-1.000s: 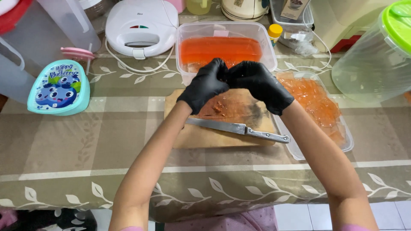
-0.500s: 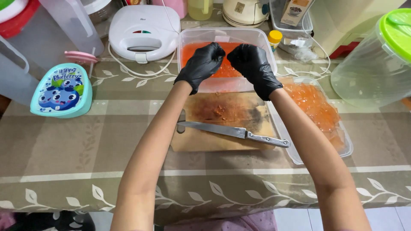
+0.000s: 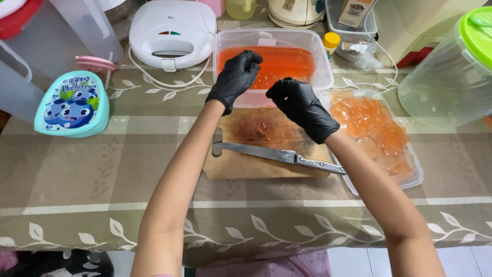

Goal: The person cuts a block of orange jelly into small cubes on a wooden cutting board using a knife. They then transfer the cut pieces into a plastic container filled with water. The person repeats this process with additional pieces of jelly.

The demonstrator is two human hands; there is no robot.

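Note:
My left hand (image 3: pixel 236 77), in a black glove, hovers with curled fingers over a clear plastic tub (image 3: pixel 266 36) of orange jelly. My right hand (image 3: pixel 300 105), also gloved and curled, hangs over the tub's near rim, above the far edge of a wooden cutting board (image 3: pixel 241 166). I see nothing in either hand. A few orange bits (image 3: pixel 264 131) lie on the board. A steel knife (image 3: pixel 277 154) lies across it, handle to the right. Right of the board is a shallow clear tray (image 3: pixel 412 179) heaped with orange jelly cubes (image 3: pixel 371 125).
A white sandwich maker (image 3: pixel 171 25) stands behind the board. A teal blueberry-print box (image 3: pixel 72 105) and a clear pitcher (image 3: pixel 87 31) are at left. A clear jug with a green lid (image 3: pixel 451 77) stands at right. The leaf-patterned cloth (image 3: pixel 102 174) hangs over the table's near edge.
Both hands lifted together from the cutting board to over the tub, then parted. The heap of orange pieces on the board is gone, leaving a few bits.

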